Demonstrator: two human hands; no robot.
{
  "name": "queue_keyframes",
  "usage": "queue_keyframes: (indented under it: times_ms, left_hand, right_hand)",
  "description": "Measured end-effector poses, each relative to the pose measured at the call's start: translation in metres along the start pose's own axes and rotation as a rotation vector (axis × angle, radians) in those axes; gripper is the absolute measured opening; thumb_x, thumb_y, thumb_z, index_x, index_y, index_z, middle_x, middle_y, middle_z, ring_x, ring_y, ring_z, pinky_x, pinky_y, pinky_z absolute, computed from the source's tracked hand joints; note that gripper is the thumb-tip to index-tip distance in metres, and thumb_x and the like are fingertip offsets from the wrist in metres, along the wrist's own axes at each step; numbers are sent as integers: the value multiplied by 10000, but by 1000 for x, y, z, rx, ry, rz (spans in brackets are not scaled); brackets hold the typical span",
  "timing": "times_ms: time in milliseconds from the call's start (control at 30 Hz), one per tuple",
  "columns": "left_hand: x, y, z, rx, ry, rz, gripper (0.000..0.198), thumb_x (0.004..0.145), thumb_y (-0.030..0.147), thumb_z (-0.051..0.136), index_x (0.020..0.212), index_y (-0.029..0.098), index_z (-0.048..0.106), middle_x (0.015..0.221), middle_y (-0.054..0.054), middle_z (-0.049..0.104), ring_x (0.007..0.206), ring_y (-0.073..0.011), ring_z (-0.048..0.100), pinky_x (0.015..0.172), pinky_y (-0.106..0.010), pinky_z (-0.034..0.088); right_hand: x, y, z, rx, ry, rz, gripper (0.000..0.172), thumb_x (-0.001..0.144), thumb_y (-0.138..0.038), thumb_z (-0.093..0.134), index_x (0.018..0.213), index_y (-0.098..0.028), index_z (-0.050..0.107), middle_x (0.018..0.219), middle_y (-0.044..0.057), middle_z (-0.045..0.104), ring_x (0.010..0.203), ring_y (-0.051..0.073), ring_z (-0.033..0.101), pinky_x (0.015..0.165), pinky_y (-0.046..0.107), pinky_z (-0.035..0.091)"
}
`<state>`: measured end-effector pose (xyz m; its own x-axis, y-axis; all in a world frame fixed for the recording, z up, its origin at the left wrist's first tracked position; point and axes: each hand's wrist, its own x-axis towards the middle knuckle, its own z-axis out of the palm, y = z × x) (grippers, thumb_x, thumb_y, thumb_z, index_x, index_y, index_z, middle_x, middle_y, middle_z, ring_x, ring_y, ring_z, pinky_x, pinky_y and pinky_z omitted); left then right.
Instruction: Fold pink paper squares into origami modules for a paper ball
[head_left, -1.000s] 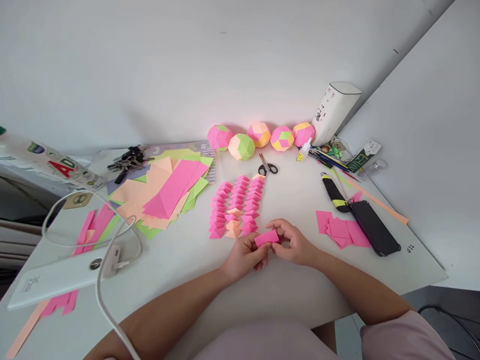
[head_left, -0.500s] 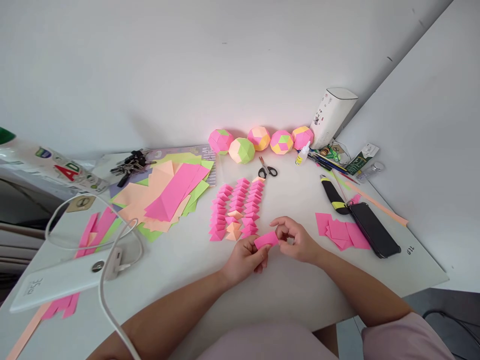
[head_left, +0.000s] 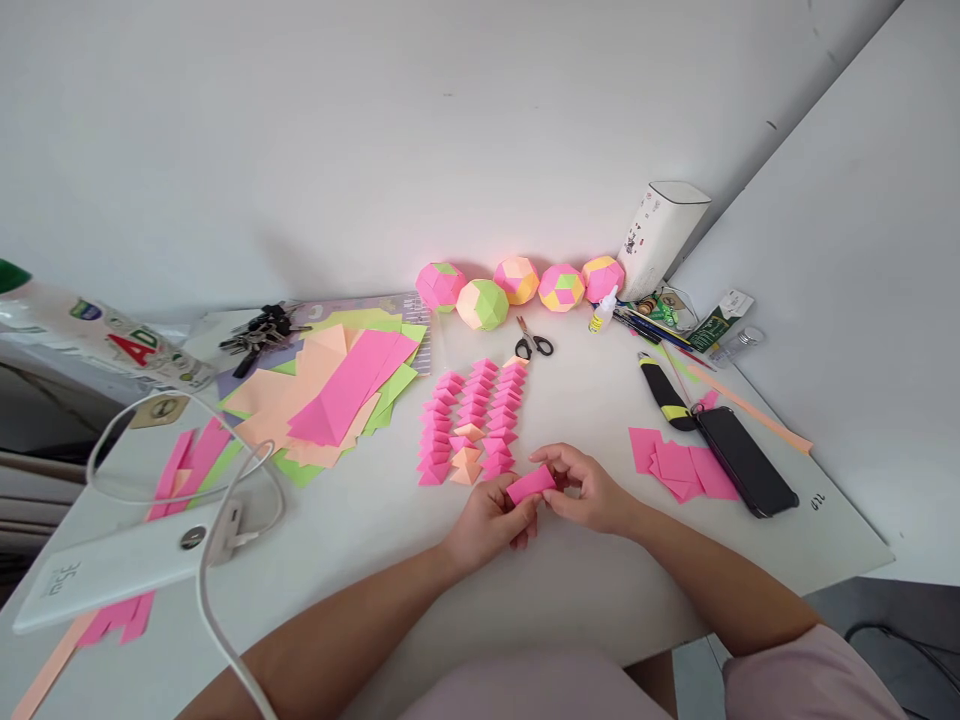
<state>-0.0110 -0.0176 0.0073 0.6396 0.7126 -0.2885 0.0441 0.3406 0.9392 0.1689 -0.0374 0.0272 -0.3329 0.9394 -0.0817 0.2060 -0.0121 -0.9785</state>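
A small pink paper piece (head_left: 532, 484) is held above the table in front of me. My left hand (head_left: 491, 522) pinches its left end, thumb on top. At its right end my right hand (head_left: 589, 490) closes on the paper with the thumb at the lower edge, the index finger arched over the top. Just beyond the hands stand three rows of folded pink units (head_left: 474, 410), a few of them peach. Small scissors (head_left: 534, 346) lie behind the rows. Flat pink paper pieces (head_left: 679, 465) lie to the right of my right hand.
Several paper balls (head_left: 482, 304) line the wall beside a glue bottle (head_left: 602, 311) and a white holder (head_left: 664, 238). Coloured sheets (head_left: 337, 385), a power bank (head_left: 120, 565) with a cable and a spray bottle (head_left: 112, 330) are left. A cutter (head_left: 664, 391) and phone (head_left: 748, 460) lie right.
My right hand has shifted slightly left, its thumb and fingers now closer around the right end of the pink paper. The left hand keeps its grip.
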Motion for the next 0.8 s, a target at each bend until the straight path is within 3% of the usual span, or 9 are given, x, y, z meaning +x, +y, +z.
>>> queue_keyframes:
  times_ms: [333,800]
  left_hand:
    - [-2,2,1,20,-6,11,218,788,349,574,714,155,511,546,14,585,409,-82,500,425,-213,407]
    - [1,-3,-2,-238,29,49,285,804,413,591,746,180,437,541,31,597,405,-80,505,419,-201,394]
  right_hand:
    - [-1,-3,1,-18,33,-78,366,735,-80,529,1085,-184,500,731,-19,569,633,92,518,599,220,420]
    - [-1,-7,-8,-28,211,-55,303,747,-141,554,1045,-194,530,708,-22,484,631,99,454,629,233,433]
